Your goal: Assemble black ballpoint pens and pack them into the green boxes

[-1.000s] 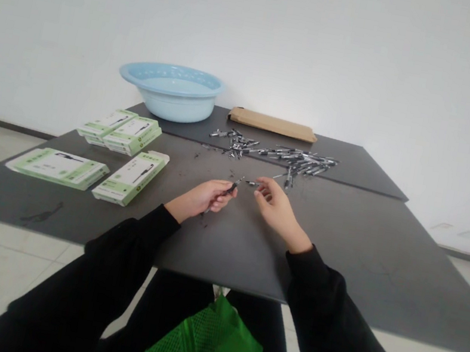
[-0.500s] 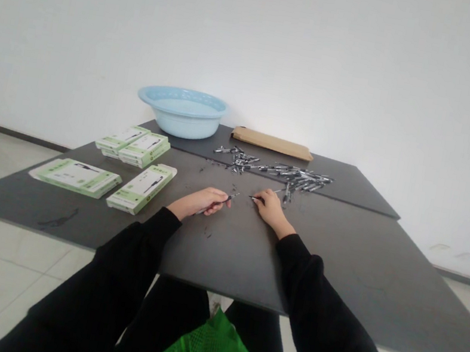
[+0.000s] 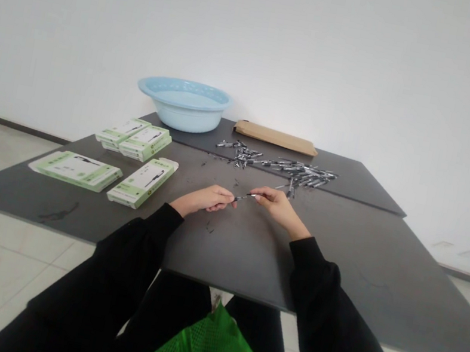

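My left hand (image 3: 213,198) is closed round a thin pen (image 3: 237,199), whose front end points right toward my other hand. From the right, the fingers of my right hand (image 3: 274,202) pinch a small dark pen part (image 3: 251,195) against the end of that pen. Its exact kind is too small to make out. Both hands are just above the dark grey table (image 3: 230,254). Beyond them lies a loose pile of black and silver pens and pen parts (image 3: 303,173), with smaller pieces (image 3: 242,156) to its left.
Several green and white pen boxes (image 3: 143,182) are on the left of the table. A light blue basin (image 3: 189,113) stands at the back, beside a flat brown cardboard piece (image 3: 276,137). A white wall (image 3: 329,53) rises behind. Tiny dark scraps (image 3: 209,227) lie before my left hand.
My right hand has lifted from the tabletop, and the dark part in it now meets the pen's end. The gap between the two pieces has closed. The view has tilted slightly.
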{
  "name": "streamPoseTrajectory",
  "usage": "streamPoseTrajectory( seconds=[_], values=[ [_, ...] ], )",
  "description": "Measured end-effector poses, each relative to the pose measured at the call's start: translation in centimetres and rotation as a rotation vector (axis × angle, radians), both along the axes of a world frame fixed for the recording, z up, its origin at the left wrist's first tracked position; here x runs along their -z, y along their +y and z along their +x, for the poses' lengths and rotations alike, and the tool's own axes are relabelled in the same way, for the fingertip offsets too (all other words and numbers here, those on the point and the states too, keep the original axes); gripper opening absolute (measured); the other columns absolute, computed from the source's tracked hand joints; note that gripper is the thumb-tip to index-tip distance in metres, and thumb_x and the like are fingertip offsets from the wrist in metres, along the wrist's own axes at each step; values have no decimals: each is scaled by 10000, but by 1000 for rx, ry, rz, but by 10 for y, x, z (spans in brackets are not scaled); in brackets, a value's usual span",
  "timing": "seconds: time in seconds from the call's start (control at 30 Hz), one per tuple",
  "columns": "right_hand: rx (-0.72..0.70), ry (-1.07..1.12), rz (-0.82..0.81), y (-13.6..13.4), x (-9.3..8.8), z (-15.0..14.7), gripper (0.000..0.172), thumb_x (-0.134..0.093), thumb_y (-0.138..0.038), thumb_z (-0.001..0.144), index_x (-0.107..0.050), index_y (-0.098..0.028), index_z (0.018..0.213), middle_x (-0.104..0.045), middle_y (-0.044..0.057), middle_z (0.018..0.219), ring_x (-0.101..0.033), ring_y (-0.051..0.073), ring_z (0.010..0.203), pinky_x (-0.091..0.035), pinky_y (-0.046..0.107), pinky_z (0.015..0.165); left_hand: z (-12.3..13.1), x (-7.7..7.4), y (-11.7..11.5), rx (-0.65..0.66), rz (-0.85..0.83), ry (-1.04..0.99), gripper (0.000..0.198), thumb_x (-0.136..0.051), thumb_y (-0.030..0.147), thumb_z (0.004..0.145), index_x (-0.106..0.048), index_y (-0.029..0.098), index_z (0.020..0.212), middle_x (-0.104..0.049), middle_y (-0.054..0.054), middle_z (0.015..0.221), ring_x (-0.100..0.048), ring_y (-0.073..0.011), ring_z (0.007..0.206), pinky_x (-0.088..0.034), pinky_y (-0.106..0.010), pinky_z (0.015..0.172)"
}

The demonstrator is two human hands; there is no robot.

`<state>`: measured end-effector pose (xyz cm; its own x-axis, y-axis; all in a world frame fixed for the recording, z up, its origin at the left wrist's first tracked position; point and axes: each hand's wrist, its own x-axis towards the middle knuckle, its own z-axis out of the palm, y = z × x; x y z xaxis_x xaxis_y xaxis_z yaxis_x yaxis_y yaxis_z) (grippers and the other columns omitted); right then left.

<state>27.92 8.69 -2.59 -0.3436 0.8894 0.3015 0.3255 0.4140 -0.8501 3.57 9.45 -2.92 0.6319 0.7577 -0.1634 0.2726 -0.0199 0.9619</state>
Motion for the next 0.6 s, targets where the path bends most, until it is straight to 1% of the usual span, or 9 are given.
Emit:
streamPoseTrajectory(
  seconds=[0.1, 0.2, 0.33, 0.4, 0.47, 0.53, 0.6],
  values=[
    [-26, 20, -19, -1, 0, -1, 247, -650, -337, 783, -740, -169, 940, -738, 67, 927, -651, 174, 823, -479, 328, 809, 0, 1, 0, 5, -3, 9, 342, -568, 449, 814, -648, 121, 866, -392, 61, 500, -300, -62, 381, -199, -186, 372],
    [-43, 5, 6, -2, 0, -2, 230, -642, -321, 793, -738, -176, 944, -732, 64, 943, -651, 181, 857, -474, 335, 831, 0, 2, 0, 5, -5, 7, 342, -568, 450, 817, -651, 127, 896, -385, 64, 515, -297, -62, 394, -188, -185, 379],
    [-55, -51, 29, -3, 1, -3, 218, -609, -282, 819, -728, -165, 959, -724, 77, 974, -646, 189, 905, -464, 335, 858, 0, 3, 1, 17, -6, 5, 350, -570, 453, 815, -649, 126, 913, -388, 64, 523, -303, -62, 401, -208, -183, 380],
    [-44, -83, 30, -2, 1, -3, 224, -589, -271, 833, -717, -156, 978, -722, 82, 974, -644, 190, 898, -467, 334, 850, 0, 2, 1, 14, -12, 3, 339, -570, 445, 817, -646, 127, 908, -391, 64, 522, -304, -61, 398, -214, -183, 378],
    [10, -119, 45, -1, 2, 0, 235, -560, -256, 851, -702, -152, 1005, -718, 81, 966, -641, 187, 877, -473, 332, 834, 0, 1, 0, 0, -22, -6, 317, -564, 436, 825, -634, 133, 884, -387, 65, 519, -300, -59, 390, -208, -181, 373],
    [127, -158, 99, 2, 5, 5, 238, -534, -235, 860, -692, -147, 1015, -709, 87, 966, -634, 188, 868, -477, 331, 823, 0, 1, 0, -23, -40, -19, 286, -557, 420, 834, -611, 140, 844, -376, 68, 515, -293, -55, 379, -199, -177, 365],
    [261, -211, 188, 7, 10, 9, 230, -522, -207, 860, -690, -144, 1003, -694, 98, 983, -625, 195, 893, -473, 332, 832, 0, 1, 1, -52, -72, -32, 257, -546, 398, 843, -582, 147, 807, -362, 71, 509, -281, -51, 366, -188, -172, 355]
  ],
)
